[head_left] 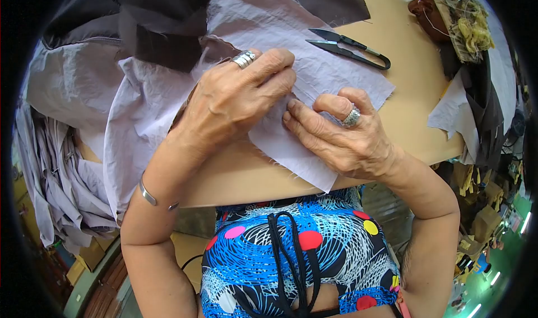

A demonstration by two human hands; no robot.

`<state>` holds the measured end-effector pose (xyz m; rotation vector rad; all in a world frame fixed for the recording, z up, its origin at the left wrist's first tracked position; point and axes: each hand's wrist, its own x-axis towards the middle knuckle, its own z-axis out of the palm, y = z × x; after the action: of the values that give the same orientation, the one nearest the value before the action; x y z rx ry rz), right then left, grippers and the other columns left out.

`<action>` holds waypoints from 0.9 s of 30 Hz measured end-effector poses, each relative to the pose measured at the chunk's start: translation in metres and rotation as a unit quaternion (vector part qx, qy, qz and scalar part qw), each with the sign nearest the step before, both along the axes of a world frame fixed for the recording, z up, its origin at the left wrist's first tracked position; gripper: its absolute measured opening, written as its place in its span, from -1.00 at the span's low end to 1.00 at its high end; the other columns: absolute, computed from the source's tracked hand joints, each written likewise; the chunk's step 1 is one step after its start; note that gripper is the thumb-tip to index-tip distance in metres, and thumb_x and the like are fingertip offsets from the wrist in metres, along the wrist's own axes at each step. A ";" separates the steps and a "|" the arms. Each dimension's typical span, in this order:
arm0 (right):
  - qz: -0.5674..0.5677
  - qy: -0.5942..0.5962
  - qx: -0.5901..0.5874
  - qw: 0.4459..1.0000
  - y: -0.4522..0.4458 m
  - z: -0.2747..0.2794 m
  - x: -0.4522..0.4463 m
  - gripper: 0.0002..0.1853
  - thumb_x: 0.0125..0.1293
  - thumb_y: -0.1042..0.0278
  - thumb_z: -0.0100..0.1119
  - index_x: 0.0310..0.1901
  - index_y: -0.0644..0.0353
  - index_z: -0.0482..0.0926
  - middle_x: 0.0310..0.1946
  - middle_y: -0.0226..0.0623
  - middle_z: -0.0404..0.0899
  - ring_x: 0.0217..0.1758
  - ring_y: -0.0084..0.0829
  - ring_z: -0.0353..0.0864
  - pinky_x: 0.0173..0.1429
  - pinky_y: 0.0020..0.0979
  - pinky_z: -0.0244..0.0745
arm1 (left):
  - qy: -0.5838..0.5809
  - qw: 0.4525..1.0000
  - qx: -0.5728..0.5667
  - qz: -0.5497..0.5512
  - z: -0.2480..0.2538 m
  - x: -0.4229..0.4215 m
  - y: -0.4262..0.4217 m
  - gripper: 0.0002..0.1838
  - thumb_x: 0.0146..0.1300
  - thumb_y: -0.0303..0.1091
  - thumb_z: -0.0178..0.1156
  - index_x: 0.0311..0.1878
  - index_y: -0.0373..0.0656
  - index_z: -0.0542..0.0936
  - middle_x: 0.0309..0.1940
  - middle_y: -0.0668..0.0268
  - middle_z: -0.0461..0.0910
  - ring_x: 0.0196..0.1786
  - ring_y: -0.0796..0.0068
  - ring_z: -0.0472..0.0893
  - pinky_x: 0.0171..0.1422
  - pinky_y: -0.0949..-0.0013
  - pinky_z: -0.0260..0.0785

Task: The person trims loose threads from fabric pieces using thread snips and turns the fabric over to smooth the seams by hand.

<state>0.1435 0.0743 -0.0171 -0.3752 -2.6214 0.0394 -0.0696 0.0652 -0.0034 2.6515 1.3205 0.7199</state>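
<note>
Pale lilac cloth (252, 16) with frayed edges lies across the tan table, a pointed corner hanging near the front edge. My left hand (238, 94), with a wide ring, has its fingers curled and pressed together on the cloth. Just right of it, my right hand (342, 130), also ringed, pinches at the cloth, its thumb and fingertips close to the left fingers. What lies between the fingertips is too small to tell. Black thread snips (350, 48) rest on the cloth above my right hand, blades pointing left.
Dark brown cloth (162, 21) is heaped at the top left. More lilac cloth (50, 172) hangs over the table's left side. At the right edge are a pad with yellow threads (473, 29) and cloth scraps (454, 108). The table's front edge (235, 197) runs before my body.
</note>
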 end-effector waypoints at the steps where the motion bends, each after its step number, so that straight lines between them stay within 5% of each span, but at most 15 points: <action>1: -0.001 0.007 0.001 1.000 0.000 0.000 -0.001 -0.61 -0.08 0.24 0.08 -0.19 0.20 0.66 -0.07 -0.36 0.59 -0.18 -0.48 0.45 -0.02 -0.36 0.26 | -0.021 1.000 0.005 0.006 -0.001 0.001 0.000 -0.71 -0.09 -0.63 0.26 -0.23 -0.18 0.56 -0.20 0.29 0.54 -0.25 0.30 0.61 -0.22 0.34 0.49; 13: 0.012 0.008 0.006 1.000 0.000 0.001 -0.002 -0.77 -0.03 0.29 0.11 -0.31 0.12 0.64 -0.18 -0.41 0.54 -0.05 -0.43 0.46 0.08 -0.28 0.28 | -0.004 0.998 0.046 -0.032 -0.005 0.000 0.000 -0.74 -0.10 -0.55 0.23 -0.24 -0.19 0.59 -0.14 0.28 0.54 -0.29 0.34 0.59 -0.28 0.36 0.47; 16: 0.018 0.055 -0.078 0.995 0.012 0.004 0.001 -0.79 0.04 0.33 0.15 -0.25 0.09 0.62 -0.15 -0.39 0.56 -0.04 -0.38 0.49 0.09 -0.29 0.29 | 0.008 0.997 0.061 -0.039 -0.005 -0.001 -0.001 -0.74 -0.09 -0.51 0.22 -0.23 -0.22 0.61 -0.14 0.28 0.53 -0.31 0.36 0.58 -0.30 0.37 0.45; 19: -0.134 0.076 -0.163 0.975 0.039 0.007 -0.003 -0.79 0.12 0.35 0.18 -0.17 0.05 0.59 -0.10 -0.38 0.58 -0.03 -0.32 0.52 0.12 -0.28 0.29 | 0.009 0.996 0.068 -0.051 -0.006 -0.001 -0.003 -0.75 -0.07 -0.49 0.21 -0.23 -0.25 0.61 -0.14 0.27 0.53 -0.33 0.37 0.58 -0.33 0.38 0.44; 24: -0.189 -0.007 -0.050 0.981 0.058 -0.001 0.002 -0.72 0.17 0.33 0.21 -0.05 -0.05 0.58 0.08 -0.49 0.50 0.10 -0.34 0.44 0.11 -0.24 0.30 | -0.027 0.999 0.024 -0.040 -0.016 -0.005 -0.008 -0.75 -0.04 -0.48 0.21 -0.22 -0.28 0.61 -0.14 0.26 0.52 -0.33 0.36 0.56 -0.31 0.36 0.43; 27: -0.214 -0.008 -0.067 0.975 0.056 0.002 0.002 -0.68 0.15 0.41 0.21 -0.01 0.10 0.55 0.09 -0.35 0.49 0.13 -0.21 0.43 0.18 -0.23 0.33 | -0.028 0.998 0.026 -0.044 -0.011 -0.006 -0.008 -0.74 -0.08 -0.50 0.22 -0.22 -0.27 0.62 -0.15 0.27 0.51 -0.34 0.35 0.55 -0.28 0.35 0.42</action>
<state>0.1456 0.1298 -0.0151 -0.9814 -2.5021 0.0691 -0.0757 0.0570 -0.0142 2.6888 1.1778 0.8216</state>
